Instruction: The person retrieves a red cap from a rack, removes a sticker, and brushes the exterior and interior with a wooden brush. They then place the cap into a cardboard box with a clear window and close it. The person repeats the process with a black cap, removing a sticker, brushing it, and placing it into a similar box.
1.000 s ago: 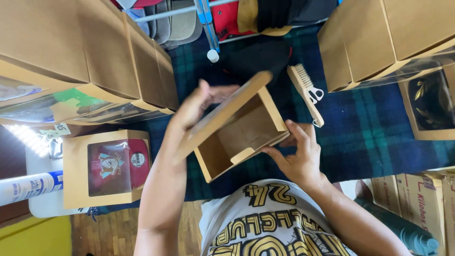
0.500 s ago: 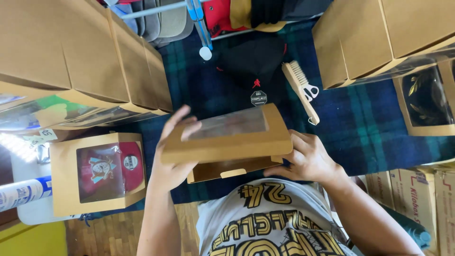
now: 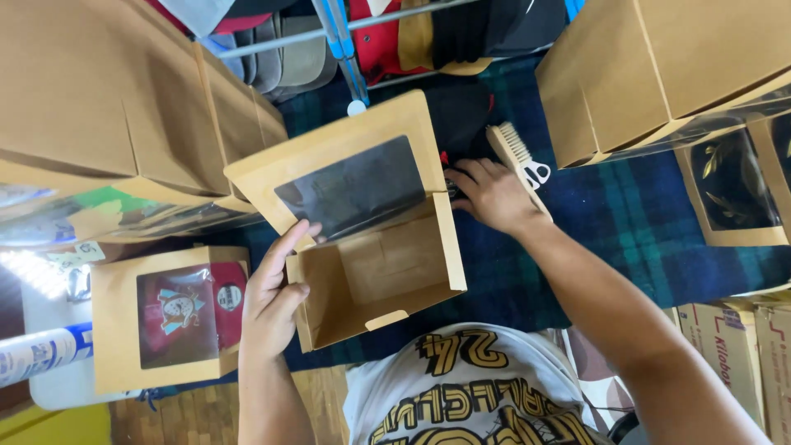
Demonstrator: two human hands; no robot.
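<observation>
Blanket: I see a dark blue and green plaid blanket (image 3: 659,239) spread across the middle and right of the frame, carrying everything.
Stacked boxes: brown cardboard boxes (image 3: 107,107) fill the upper left; more boxes (image 3: 659,66) sit upper right.
Open box: a brown window box (image 3: 371,239) sits centre frame, lid raised, clear pane facing me, inside bare.
Filled box: a closed window box (image 3: 165,321) at lower left shows a red cap inside.
Left hand (image 3: 276,301): I have it clamped on the open box's left wall, thumb against the lid.
Right hand (image 3: 490,194): fingers curled on a dark cap (image 3: 461,111) just behind the lid; whether it grips, I cannot tell.
Brush: a wooden brush (image 3: 515,156) lies touching that hand.
</observation>
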